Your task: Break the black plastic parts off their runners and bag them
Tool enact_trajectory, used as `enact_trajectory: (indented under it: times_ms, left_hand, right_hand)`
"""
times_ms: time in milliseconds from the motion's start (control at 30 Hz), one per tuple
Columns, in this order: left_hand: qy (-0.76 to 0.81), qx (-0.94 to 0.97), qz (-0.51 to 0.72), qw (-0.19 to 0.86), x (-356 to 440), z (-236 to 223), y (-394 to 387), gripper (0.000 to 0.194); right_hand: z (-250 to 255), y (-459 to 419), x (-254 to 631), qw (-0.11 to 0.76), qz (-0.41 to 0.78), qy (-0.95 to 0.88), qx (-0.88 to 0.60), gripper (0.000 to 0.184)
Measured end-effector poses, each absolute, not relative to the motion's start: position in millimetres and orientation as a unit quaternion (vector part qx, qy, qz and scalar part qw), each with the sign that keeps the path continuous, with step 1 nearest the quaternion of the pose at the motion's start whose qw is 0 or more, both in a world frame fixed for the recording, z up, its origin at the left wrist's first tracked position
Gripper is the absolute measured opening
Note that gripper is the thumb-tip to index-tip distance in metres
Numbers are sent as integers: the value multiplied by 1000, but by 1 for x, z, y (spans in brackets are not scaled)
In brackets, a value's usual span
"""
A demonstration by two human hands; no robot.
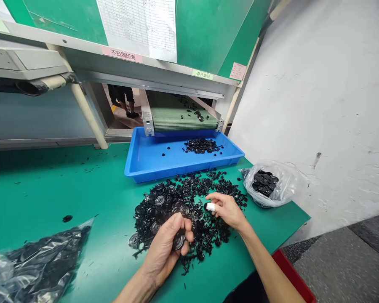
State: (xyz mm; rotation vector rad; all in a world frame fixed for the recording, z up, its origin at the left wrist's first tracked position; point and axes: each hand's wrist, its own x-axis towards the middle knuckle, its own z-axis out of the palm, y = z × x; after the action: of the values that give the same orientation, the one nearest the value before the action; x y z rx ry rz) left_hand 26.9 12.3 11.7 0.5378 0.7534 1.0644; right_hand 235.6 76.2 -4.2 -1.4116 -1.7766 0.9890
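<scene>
A heap of small black plastic parts [214, 185], round discs mixed with thin branched bits, is spread over the green table. My left hand [166, 248] is closed around several ridged black discs [178, 241] at the near side of the heap. To its right, over the heap, my right hand [229, 211] has its fingers pinched together, one fingertip wrapped in white. A small black round part [206, 206] shows at those fingertips, partly hidden by the wrapped finger.
Behind the heap, a blue tray [148, 166] with black parts sits under the end of a green conveyor belt [173, 120]. An opened clear bag [284, 187] of black discs stands at right. A filled plastic bag [50, 261] lies at left. Someone's legs [126, 99] show beyond.
</scene>
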Motion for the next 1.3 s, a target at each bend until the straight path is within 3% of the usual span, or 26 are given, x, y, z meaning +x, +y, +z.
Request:
enact_trajectory:
  times_ms: [300, 467, 567, 800, 1167, 1300]
  left_hand:
    - [386, 337, 435, 741, 33, 11, 10, 30]
    - [451, 456, 402, 654, 35, 8, 6, 38]
    - [463, 514, 389, 609, 36, 10, 3, 29]
    - [497, 625, 381, 466, 32, 8, -2, 14]
    - [430, 623, 387, 526, 29, 13, -3, 18]
    - [454, 574, 380, 566, 33, 16, -2, 21]
  right_hand:
    - [4, 62, 232, 426, 357, -657, -509, 23]
    - [10, 43, 219, 423, 495, -579, -491, 18]
    - [12, 31, 206, 402, 527, -577, -478, 15]
    - [17, 11, 181, 360, 337, -687, -533, 10]
    - [19, 4, 171, 373, 164, -763, -501, 30]
    - [13, 10, 174, 375, 181, -745, -521, 26]
